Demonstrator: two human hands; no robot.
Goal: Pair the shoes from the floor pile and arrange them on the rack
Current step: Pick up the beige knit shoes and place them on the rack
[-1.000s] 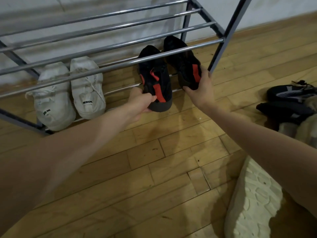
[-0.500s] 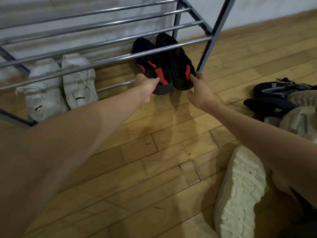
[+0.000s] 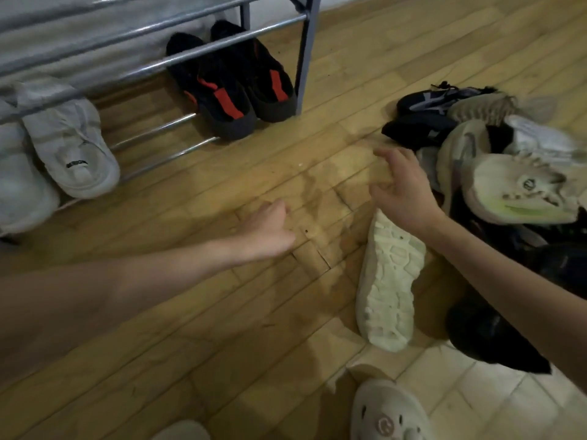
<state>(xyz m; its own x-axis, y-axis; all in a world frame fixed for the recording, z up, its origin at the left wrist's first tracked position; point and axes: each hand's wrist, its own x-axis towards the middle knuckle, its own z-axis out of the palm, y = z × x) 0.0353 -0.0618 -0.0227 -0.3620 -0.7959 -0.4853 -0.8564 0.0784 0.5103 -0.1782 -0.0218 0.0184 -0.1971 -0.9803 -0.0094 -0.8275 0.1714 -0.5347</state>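
A black pair with red stripes (image 3: 232, 87) stands side by side on the bottom bars of the metal rack (image 3: 158, 63), at its right end. A white pair (image 3: 71, 147) sits on the same level to the left. My left hand (image 3: 270, 230) hovers over bare floor with its fingers curled and nothing in it. My right hand (image 3: 401, 188) is spread with loosely bent fingers, holding nothing, just left of the shoe pile (image 3: 495, 173). A cream shoe (image 3: 389, 287) lies sole up below that hand.
The pile at the right mixes black, beige and white shoes, several of them overturned. A black shoe (image 3: 489, 335) lies under my right forearm. A foot in a pale clog (image 3: 386, 414) shows at the bottom edge. Wooden floor spreads between rack and pile.
Both hands let go of the black and red pair and drew back from the rack. My right hand swung toward the pile, and the view turned right and down.
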